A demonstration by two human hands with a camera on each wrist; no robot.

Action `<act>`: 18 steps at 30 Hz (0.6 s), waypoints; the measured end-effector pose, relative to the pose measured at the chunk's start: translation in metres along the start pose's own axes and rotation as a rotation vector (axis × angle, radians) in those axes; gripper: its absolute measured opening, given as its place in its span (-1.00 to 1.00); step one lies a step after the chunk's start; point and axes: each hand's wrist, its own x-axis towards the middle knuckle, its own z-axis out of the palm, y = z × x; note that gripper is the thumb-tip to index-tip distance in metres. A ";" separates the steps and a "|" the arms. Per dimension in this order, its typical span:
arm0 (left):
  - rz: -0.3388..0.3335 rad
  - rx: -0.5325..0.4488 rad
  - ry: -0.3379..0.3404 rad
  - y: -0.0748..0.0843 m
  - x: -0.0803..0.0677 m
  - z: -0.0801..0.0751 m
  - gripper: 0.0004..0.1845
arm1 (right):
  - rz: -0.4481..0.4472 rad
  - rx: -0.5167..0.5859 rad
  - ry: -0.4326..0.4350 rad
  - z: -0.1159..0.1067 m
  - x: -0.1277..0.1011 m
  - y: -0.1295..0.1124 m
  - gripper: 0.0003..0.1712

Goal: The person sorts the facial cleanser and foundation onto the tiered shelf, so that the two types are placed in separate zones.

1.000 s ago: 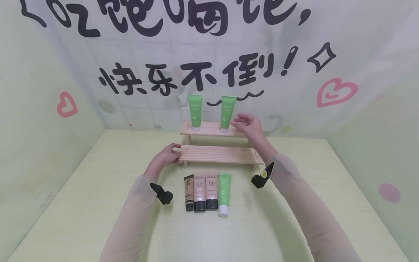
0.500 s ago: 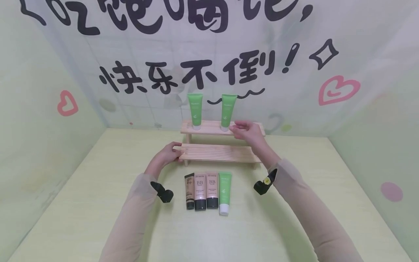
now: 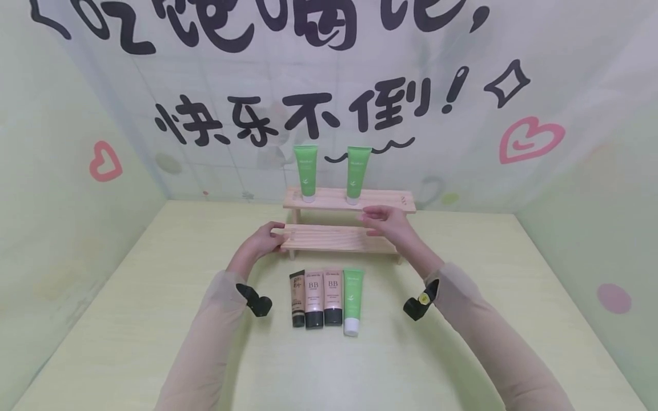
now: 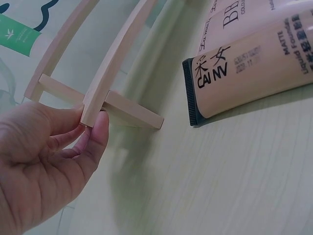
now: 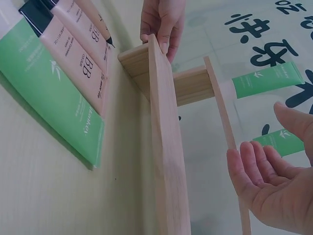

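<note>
A two-step wooden rack stands near the back wall. Its lower step (image 3: 334, 238) is pinched at the left end by my left hand (image 4: 49, 156), thumb above and fingers beneath. On the upper step (image 3: 385, 200) two green squeeze tubes stand upright on white caps, one tube (image 3: 307, 171) at the left and the other tube (image 3: 358, 174) near the middle. My right hand (image 3: 393, 226) hovers in front of the upper step, below the right-hand tube. Its fingers are loosely bent and hold nothing, as the right wrist view shows.
In front of the rack lie a brown foundation tube (image 3: 297, 299), two pink BB cream tubes (image 3: 314, 299) side by side, and a green tube (image 3: 352, 301) with a white cap. Lettered cloth (image 3: 231, 171) hangs behind, and more printed walls flank the table (image 3: 128, 314).
My right hand has moved down and away from the right standing tube, which stays upright. My left hand keeps its hold on the lower step.
</note>
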 end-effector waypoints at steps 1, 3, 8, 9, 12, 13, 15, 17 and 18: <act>0.002 -0.001 0.000 0.000 0.000 0.000 -0.48 | 0.002 -0.004 -0.001 0.001 -0.001 0.001 -0.42; 0.002 -0.003 0.000 0.001 -0.001 0.000 -0.48 | 0.000 -0.018 -0.004 0.001 -0.003 0.003 -0.39; 0.000 -0.005 0.003 0.001 -0.002 0.001 -0.47 | 0.000 -0.044 -0.019 0.004 -0.008 0.009 -0.34; 0.000 -0.007 0.003 0.001 -0.002 0.001 -0.47 | 0.008 -0.044 -0.023 0.005 -0.009 0.010 -0.35; 0.003 -0.008 0.002 0.001 -0.002 0.001 -0.47 | 0.026 -0.047 -0.036 0.006 -0.011 0.015 -0.37; 0.005 -0.010 0.002 0.001 -0.002 0.001 -0.47 | 0.028 -0.051 -0.043 0.007 -0.011 0.017 -0.38; 0.005 -0.016 0.000 0.001 -0.003 0.001 -0.47 | 0.033 -0.060 -0.048 0.008 -0.012 0.022 -0.38; 0.006 -0.020 0.000 0.001 -0.003 0.001 -0.47 | 0.032 -0.071 -0.064 0.009 -0.014 0.026 -0.39; 0.006 -0.022 0.000 0.001 -0.003 0.001 -0.48 | 0.028 -0.081 -0.073 0.010 -0.015 0.028 -0.40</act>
